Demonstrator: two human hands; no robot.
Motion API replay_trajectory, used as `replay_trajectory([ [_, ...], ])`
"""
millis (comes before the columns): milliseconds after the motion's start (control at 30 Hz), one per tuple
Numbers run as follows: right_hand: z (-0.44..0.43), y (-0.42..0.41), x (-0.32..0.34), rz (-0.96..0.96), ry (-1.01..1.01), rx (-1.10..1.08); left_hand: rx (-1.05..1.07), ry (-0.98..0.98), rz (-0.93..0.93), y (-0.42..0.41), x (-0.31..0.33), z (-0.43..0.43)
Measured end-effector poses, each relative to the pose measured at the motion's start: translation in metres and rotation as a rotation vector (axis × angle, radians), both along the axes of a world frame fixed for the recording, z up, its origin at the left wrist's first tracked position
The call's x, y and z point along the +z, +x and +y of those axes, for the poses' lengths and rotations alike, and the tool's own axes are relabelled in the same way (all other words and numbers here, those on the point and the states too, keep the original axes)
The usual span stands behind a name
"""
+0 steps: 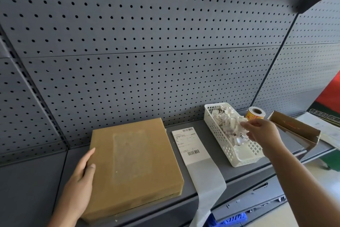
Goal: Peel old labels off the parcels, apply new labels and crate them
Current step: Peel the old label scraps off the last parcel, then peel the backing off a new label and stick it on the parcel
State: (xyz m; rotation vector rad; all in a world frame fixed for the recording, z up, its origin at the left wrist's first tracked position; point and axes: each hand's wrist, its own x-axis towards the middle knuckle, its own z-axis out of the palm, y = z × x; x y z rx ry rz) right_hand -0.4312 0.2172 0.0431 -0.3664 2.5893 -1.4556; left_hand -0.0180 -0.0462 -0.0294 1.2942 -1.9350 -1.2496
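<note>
The brown flat parcel [134,167] lies on the grey shelf [36,190], its near corner close to the shelf's front lip. A pale rectangular patch on its top face suggests the old label is already off. The left hand [79,180] lies against the parcel's left edge with its fingers straight and pressed to the side, probably to stop it sliding while the other hand works. The right hand [261,132] reaches over the white perforated basket [217,134], fingertips in among the torn label scraps [228,121]. I cannot tell whether its fingers pinch a scrap or have let go; the basket seems to serve as the waste bin. Between parcel and basket lies the new barcode label [189,145], face up on its backing strip [207,180], whose free end hangs over the shelf's front edge, so it is within easy reach of either hand. Behind the basket stands a yellow roll [254,113], and right of it an open cardboard box [294,127]. The pegboard [147,42] closes off the back, so room to move lies leftward along the shelf and forward over its edge. A blue crate [228,220] shows below.
</note>
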Motion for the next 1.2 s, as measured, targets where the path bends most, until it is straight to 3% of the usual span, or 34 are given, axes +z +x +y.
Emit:
replay_trajectory([
  [267, 0.009, 0.004, 0.004, 0.100, -0.024, -0.024, 0.013, 0.018, 0.010, -0.001, 0.006, 0.003],
  [467, 0.012, 0.017, 0.012, 0.343, 0.081, -0.068, 0.062, -0.016, -0.034, -0.001, 0.006, 0.004],
  [633, 0.000, 0.064, -0.006, 0.530, 0.141, 0.179, 0.107, 0.011, 0.073, -0.002, 0.012, 0.007],
  [700, -0.010, 0.087, -0.023, 0.519, 0.205, 0.357, 0.134, 0.015, 0.082, 0.000, 0.013, 0.007],
  [800, -0.024, 0.107, -0.052, 0.347, 0.412, 0.578, 0.154, 0.004, 0.100, 0.002, 0.016, 0.006],
  [900, -0.033, 0.114, -0.075, 0.181, 0.615, 0.614, 0.167, -0.040, 0.130, 0.006, 0.021, 0.009],
  [1000, -0.037, 0.118, -0.091, 0.198, 0.760, 0.608, 0.125, -0.114, 0.090, 0.006, 0.026, 0.017],
  [1200, -0.039, 0.116, -0.102, 0.320, 0.640, 0.531, 0.001, -0.304, -0.026, -0.001, 0.036, 0.036],
])
